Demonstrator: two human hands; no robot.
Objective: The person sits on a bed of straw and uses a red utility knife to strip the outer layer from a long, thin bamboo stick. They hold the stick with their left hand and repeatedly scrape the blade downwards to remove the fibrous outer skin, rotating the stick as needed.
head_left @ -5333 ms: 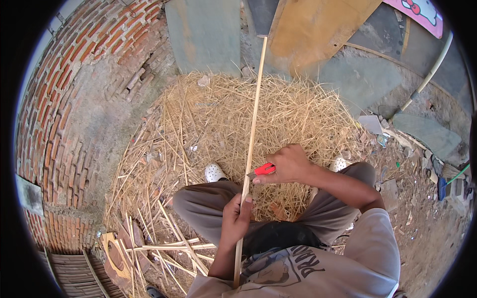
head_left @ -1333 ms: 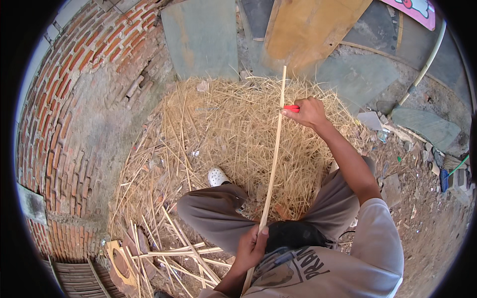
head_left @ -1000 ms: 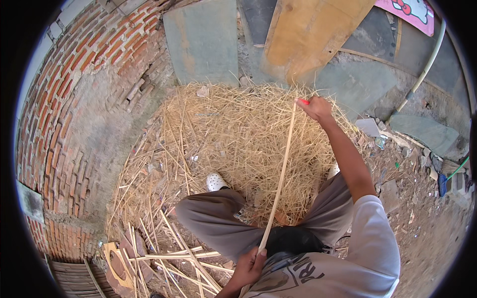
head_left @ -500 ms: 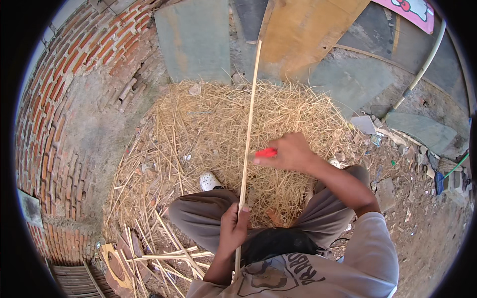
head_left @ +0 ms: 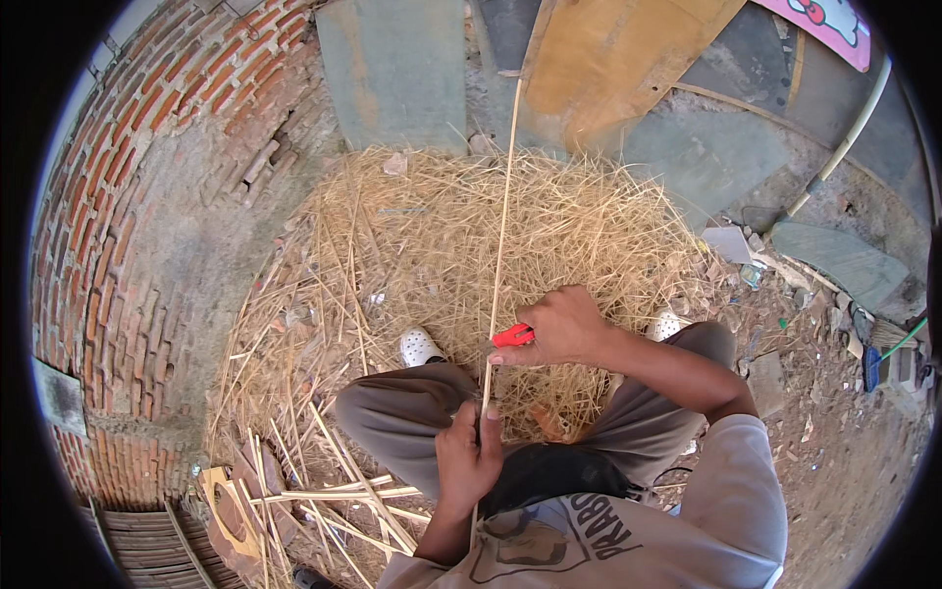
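Observation:
A long, thin pale strip, looking like split bamboo point(head_left: 505, 211), stands nearly lengthwise in front of me, its far end pointing away over the shavings. My left hand point(head_left: 469, 456) is closed around its lower part, near my lap. In my right hand point(head_left: 564, 329) is a red-handled tool point(head_left: 513, 336), probably a knife; its blade is not clear to see. The fist and tool are right at the strip, a little above my left hand, with the thumb close against the strip.
A heap of curly shavings point(head_left: 432, 255) spreads before my crossed legs. Several split strips point(head_left: 363, 491) lie at the lower left. A brick wall point(head_left: 128, 294) rises on the left; boards point(head_left: 392, 79) lean at the back. Rubble point(head_left: 814, 294) and a pale pipe point(head_left: 849, 142) are on the right.
My right hand with the red-handled tool has come down toward me and closer to the strip. The strip has turned, showing a narrower side. My left hand has shifted slightly.

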